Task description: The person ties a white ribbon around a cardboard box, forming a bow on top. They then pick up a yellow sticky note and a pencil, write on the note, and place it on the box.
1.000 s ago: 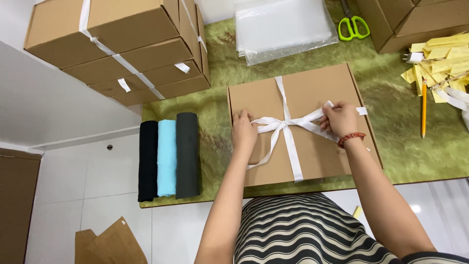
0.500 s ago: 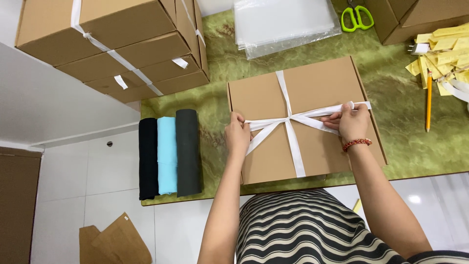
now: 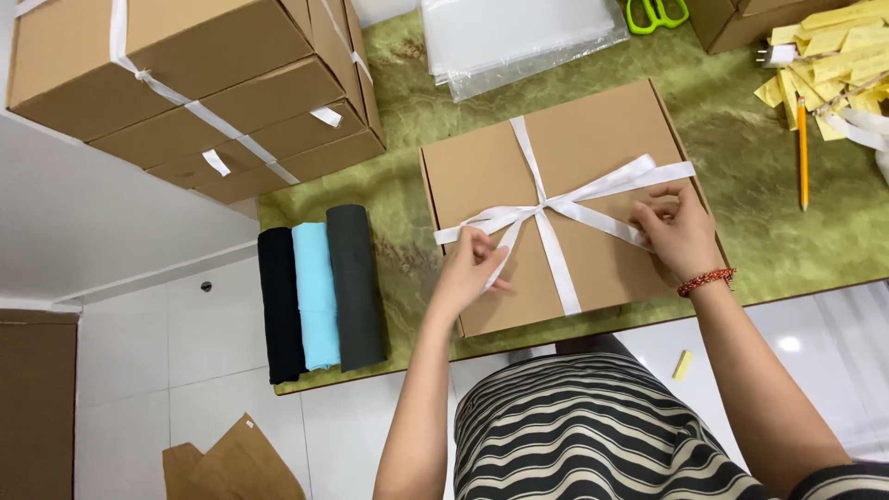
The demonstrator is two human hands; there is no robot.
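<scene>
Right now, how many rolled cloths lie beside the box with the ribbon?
3, side by side at the table's near left edge: a black rolled cloth, a light blue rolled cloth in the middle, a dark grey rolled cloth nearest the box.

A flat brown cardboard box (image 3: 565, 208) lies closed near the tabletop's front edge, white ribbon (image 3: 556, 204) crossed and knotted over its lid.
</scene>
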